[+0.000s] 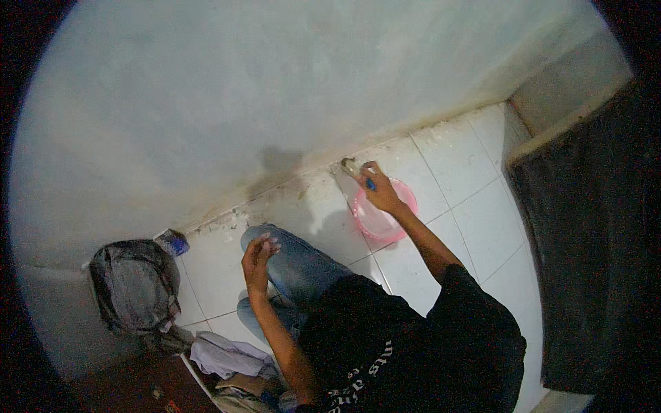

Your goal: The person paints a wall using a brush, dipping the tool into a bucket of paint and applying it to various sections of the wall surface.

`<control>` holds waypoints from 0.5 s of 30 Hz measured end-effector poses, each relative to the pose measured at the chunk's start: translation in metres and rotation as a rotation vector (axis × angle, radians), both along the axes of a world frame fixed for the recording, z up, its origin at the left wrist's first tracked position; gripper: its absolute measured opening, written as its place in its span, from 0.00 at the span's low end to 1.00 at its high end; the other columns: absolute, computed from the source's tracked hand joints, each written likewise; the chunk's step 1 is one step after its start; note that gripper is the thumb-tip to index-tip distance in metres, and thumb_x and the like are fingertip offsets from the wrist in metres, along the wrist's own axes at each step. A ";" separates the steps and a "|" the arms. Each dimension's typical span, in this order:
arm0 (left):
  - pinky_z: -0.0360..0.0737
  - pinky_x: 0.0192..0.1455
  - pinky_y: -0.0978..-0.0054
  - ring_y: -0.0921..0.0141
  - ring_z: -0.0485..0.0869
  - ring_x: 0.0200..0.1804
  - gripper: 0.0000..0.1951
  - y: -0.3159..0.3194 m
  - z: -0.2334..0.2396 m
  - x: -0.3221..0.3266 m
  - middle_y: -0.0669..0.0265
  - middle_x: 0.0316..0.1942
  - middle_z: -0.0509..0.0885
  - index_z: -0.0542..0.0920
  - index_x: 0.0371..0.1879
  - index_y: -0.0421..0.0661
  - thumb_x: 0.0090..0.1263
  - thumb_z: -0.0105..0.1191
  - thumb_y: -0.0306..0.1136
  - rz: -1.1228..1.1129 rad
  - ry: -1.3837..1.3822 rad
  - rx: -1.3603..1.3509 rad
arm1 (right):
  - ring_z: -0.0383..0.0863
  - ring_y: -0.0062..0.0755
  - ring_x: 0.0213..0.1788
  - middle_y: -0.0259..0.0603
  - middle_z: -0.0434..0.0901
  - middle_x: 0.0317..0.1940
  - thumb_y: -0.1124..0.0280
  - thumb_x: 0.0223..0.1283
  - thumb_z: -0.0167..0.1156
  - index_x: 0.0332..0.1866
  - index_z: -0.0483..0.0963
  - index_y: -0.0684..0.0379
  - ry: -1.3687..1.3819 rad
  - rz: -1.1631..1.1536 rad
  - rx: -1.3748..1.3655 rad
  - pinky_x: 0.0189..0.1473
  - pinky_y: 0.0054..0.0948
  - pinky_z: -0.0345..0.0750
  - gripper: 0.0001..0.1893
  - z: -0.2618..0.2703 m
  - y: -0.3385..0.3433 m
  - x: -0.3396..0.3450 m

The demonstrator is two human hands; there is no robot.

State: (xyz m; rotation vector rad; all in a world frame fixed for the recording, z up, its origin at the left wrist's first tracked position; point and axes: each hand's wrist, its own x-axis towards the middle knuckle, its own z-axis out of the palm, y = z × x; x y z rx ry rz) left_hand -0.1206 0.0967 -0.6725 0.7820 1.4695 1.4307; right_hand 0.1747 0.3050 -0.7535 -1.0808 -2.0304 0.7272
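My right hand [381, 190] grips a small brush-like hand tool [351, 166] with a blue part on its handle. The tool's dark tip is by the foot of the wall; I cannot tell if it touches. Beneath that hand, a round pink plastic basin [379, 224] sits on the floor, with something whitish inside. Over the knee of my blue jeans [304, 263] is my left hand [258, 258], its fingers loosely bent and nothing visible in them.
A pale, stained wall [206, 103] meets the white tiled floor [454, 175]. At left stand a dark backpack [137, 284] and a small blue-and-white packet [173, 242]. Crumpled cloth [227, 356] lies beside a brown surface [144, 387]. A large dark panel [583, 258] borders the right.
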 end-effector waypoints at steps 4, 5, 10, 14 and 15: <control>0.79 0.51 0.71 0.67 0.83 0.44 0.15 0.048 -0.030 0.025 0.58 0.42 0.83 0.77 0.50 0.37 0.71 0.54 0.34 -0.208 0.043 -0.029 | 0.80 0.58 0.43 0.56 0.73 0.43 0.51 0.67 0.49 0.46 0.76 0.62 -0.303 -0.389 -0.145 0.45 0.47 0.78 0.22 0.000 -0.020 0.073; 0.79 0.51 0.71 0.67 0.83 0.44 0.15 0.060 -0.036 0.034 0.58 0.42 0.83 0.77 0.50 0.37 0.71 0.54 0.34 -0.252 0.074 -0.046 | 0.80 0.58 0.40 0.56 0.75 0.39 0.50 0.67 0.49 0.44 0.77 0.62 -0.346 -0.447 -0.235 0.44 0.47 0.78 0.23 -0.011 -0.024 0.086; 0.78 0.51 0.71 0.67 0.81 0.48 0.16 0.109 -0.081 0.090 0.58 0.46 0.81 0.75 0.53 0.40 0.69 0.55 0.34 -0.412 -0.062 -0.060 | 0.80 0.56 0.26 0.57 0.78 0.21 0.49 0.62 0.55 0.26 0.76 0.64 -0.370 -0.623 -0.346 0.31 0.45 0.77 0.24 -0.072 -0.044 0.115; 0.76 0.54 0.70 0.66 0.80 0.51 0.20 0.122 -0.140 0.126 0.58 0.48 0.80 0.73 0.55 0.40 0.68 0.56 0.36 -0.426 0.056 -0.142 | 0.80 0.56 0.27 0.58 0.77 0.22 0.54 0.65 0.53 0.27 0.75 0.64 -0.303 -0.606 -0.200 0.31 0.48 0.75 0.21 -0.104 -0.047 0.102; 0.76 0.55 0.69 0.65 0.79 0.51 0.20 0.123 -0.160 0.133 0.57 0.48 0.80 0.72 0.55 0.39 0.68 0.56 0.36 -0.410 0.078 -0.184 | 0.81 0.56 0.28 0.58 0.78 0.23 0.55 0.65 0.52 0.28 0.76 0.64 -0.308 -0.607 -0.186 0.31 0.48 0.75 0.20 -0.112 -0.046 0.100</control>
